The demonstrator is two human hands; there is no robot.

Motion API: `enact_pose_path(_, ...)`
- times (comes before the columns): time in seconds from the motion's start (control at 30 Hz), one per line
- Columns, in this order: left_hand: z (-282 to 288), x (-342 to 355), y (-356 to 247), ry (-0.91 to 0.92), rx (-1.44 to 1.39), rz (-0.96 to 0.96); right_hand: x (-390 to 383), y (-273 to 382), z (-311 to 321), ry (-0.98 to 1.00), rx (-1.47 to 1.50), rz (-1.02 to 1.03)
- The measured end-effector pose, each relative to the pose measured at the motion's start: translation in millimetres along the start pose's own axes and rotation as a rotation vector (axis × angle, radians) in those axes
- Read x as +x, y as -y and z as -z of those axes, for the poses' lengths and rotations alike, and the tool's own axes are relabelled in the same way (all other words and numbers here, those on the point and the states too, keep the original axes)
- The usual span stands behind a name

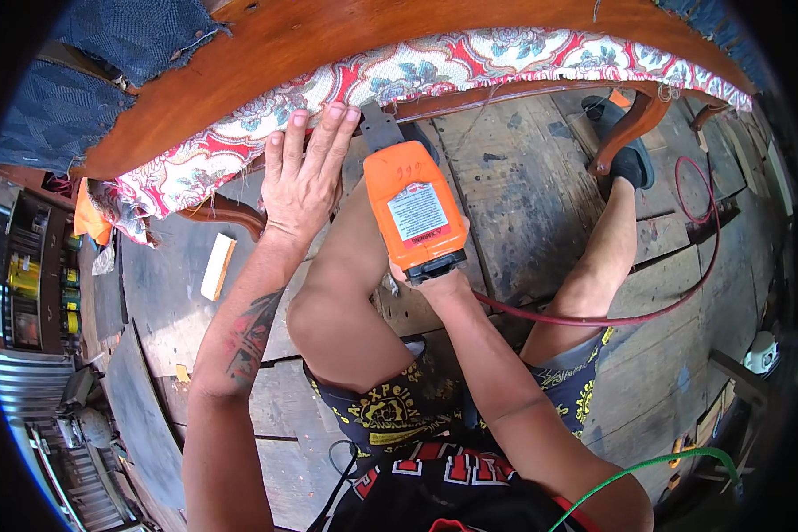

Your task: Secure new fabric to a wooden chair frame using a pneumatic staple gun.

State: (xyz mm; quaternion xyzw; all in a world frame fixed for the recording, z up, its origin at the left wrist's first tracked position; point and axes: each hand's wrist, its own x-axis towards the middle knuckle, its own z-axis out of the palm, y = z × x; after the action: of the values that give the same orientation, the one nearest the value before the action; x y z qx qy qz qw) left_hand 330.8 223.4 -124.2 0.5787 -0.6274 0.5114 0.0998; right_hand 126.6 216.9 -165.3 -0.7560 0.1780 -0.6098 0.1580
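A curved varnished wooden frame crosses the top of the head view, with floral red and white fabric along its lower edge. My left hand lies open with fingertips against that fabric, fingers stretched out and fairly close together. An orange pneumatic staple gun has its dark nose at the fabric's lower edge, just right of my left fingertips. My right hand is wrapped round the tool from behind and below, partly hidden by its body. Carved wooden legs hang below the frame.
Worn wooden boards form the floor, with a pale offcut at left and a red hose looping right. Blue upholstery is at upper left. A shelf of cans stands far left. My bent legs are below the frame.
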Motion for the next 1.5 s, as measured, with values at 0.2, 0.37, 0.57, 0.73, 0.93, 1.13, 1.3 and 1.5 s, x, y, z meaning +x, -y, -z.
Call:
enact_pose_path(0.2, -3, -1, -1, -0.013, -0.011, 0.005, 1, 6, -2, 0.073, -0.015, -0.101)
enact_pose_path(0.37, -1, 3, 0, -0.024, 0.003, -0.002, 4, 9, 3, 0.025, 0.067, -0.192)
enact_pose_path(0.57, 33, -12, 2, 0.201, -0.118, -0.184, -40, 1, 12, 0.156, 0.058, -0.237)
enact_pose_path(0.73, 45, -12, 17, -0.103, -0.164, -0.122, -59, -2, 9, 0.133, 0.183, -0.315)
enact_pose_path(0.93, 27, -4, 31, 0.029, -0.039, 0.022, -27, 9, -7, -0.015, 0.054, -0.047)
enact_pose_path(1.13, 20, -10, 23, 0.044, -0.084, 0.082, 0, 28, -5, -0.048, 0.304, -0.159)
enact_pose_path(1.3, 16, -16, 23, 0.044, -0.053, 0.043, 1, 29, -17, -0.132, 0.253, -0.098)
enact_pose_path(1.5, 13, -16, 24, 0.009, -0.038, 0.029, 3, 26, -21, -0.032, 0.243, -0.158)
